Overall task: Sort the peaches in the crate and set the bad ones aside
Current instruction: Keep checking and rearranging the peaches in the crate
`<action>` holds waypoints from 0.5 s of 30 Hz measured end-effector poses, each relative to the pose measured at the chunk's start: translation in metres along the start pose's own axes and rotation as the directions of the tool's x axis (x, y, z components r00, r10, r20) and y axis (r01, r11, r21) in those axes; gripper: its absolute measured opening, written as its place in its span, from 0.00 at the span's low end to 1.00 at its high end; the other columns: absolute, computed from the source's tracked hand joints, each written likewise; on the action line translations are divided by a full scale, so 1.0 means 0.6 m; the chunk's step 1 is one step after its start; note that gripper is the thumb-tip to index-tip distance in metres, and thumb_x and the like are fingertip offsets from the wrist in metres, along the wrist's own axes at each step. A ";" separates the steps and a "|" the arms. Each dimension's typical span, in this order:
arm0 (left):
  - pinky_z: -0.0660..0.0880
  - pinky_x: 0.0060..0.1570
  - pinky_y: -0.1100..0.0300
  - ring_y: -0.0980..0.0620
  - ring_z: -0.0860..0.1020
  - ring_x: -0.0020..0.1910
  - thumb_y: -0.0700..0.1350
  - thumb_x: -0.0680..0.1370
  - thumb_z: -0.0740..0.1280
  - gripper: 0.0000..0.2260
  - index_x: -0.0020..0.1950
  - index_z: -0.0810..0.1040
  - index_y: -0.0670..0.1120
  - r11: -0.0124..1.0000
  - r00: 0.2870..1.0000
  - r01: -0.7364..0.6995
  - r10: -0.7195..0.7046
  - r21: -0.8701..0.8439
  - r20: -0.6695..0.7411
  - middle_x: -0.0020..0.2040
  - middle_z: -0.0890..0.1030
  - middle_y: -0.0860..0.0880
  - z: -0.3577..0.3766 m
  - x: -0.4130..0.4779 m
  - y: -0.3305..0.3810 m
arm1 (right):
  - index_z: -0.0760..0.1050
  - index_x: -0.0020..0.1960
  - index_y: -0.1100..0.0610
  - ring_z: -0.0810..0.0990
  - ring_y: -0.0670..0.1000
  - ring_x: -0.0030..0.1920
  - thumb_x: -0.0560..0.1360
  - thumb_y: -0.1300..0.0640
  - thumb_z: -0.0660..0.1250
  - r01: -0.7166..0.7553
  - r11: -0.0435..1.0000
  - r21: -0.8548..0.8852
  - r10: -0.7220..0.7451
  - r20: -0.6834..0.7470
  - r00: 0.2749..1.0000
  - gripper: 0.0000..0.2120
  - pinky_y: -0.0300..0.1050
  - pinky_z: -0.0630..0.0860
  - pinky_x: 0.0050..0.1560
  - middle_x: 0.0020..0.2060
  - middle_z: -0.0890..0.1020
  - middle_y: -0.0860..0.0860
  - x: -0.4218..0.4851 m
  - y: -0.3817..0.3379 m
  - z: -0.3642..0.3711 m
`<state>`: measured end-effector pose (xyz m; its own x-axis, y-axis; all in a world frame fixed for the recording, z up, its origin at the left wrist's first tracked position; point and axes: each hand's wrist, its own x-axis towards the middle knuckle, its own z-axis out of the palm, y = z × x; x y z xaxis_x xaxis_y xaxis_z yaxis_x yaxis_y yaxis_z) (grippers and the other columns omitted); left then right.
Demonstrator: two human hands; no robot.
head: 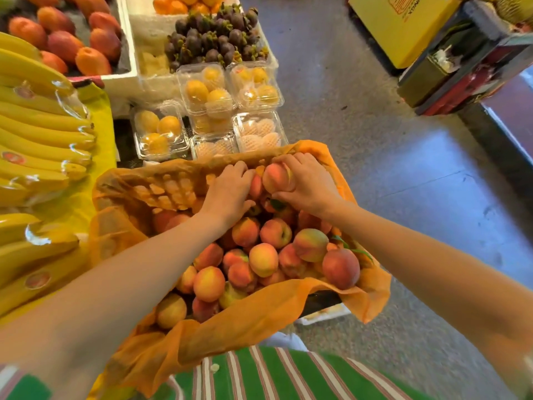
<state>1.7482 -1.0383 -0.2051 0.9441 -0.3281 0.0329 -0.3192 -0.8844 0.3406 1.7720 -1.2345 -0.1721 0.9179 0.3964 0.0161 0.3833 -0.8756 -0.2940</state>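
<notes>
- Head view: orange-plastic-lined crate (288,307) heaped with red-yellow round peaches (264,259).
- Left hand (227,192) curled over a reddish peach (256,186) at the crate's far end; whether the grip clasps it, cannot tell.
- Right hand (310,183): grip pinches a pink-yellow peach (277,178) just above the pile.

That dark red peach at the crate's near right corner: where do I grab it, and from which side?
From above. The dark red peach sits atop the pile, upper half exposed, with the orange liner against its right and near sides. Probably cup its rounded top, spanning its widest part, and lift straight up.
</notes>
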 end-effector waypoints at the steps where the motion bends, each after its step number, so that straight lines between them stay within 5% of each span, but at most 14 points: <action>1: 0.73 0.48 0.51 0.43 0.71 0.58 0.45 0.69 0.76 0.28 0.66 0.71 0.43 1.000 1.000 0.006 -0.006 -0.003 -0.013 0.59 0.72 0.44 0.001 0.001 0.001 | 0.72 0.65 0.52 0.72 0.54 0.56 0.65 0.44 0.76 0.011 1.000 0.027 -0.011 -0.001 1.000 0.32 0.43 0.67 0.52 0.55 0.77 0.52 -0.003 0.002 -0.002; 6: 0.72 0.49 0.50 0.42 0.73 0.55 0.38 0.65 0.75 0.27 0.61 0.71 0.43 0.996 1.000 -0.021 0.019 -0.088 -0.023 0.56 0.75 0.43 0.012 -0.008 -0.009 | 0.73 0.64 0.53 0.73 0.53 0.59 0.64 0.41 0.77 0.019 0.988 0.156 -0.020 0.006 1.000 0.33 0.47 0.70 0.58 0.56 0.78 0.52 -0.014 0.014 -0.006; 15: 0.72 0.54 0.50 0.43 0.74 0.60 0.49 0.68 0.77 0.28 0.65 0.72 0.44 0.980 0.998 -0.046 0.055 -0.193 0.037 0.60 0.76 0.45 -0.001 -0.018 -0.024 | 0.74 0.64 0.54 0.78 0.49 0.55 0.63 0.45 0.79 -0.030 0.910 0.414 0.013 0.045 0.999 0.33 0.51 0.77 0.55 0.56 0.79 0.47 -0.037 0.011 -0.020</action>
<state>1.7426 -1.0217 -0.2096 0.9216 -0.3878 0.0166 -0.3407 -0.7876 0.5134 1.7553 -1.2522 -0.1629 0.9173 0.3971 -0.0303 0.2786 -0.6940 -0.6639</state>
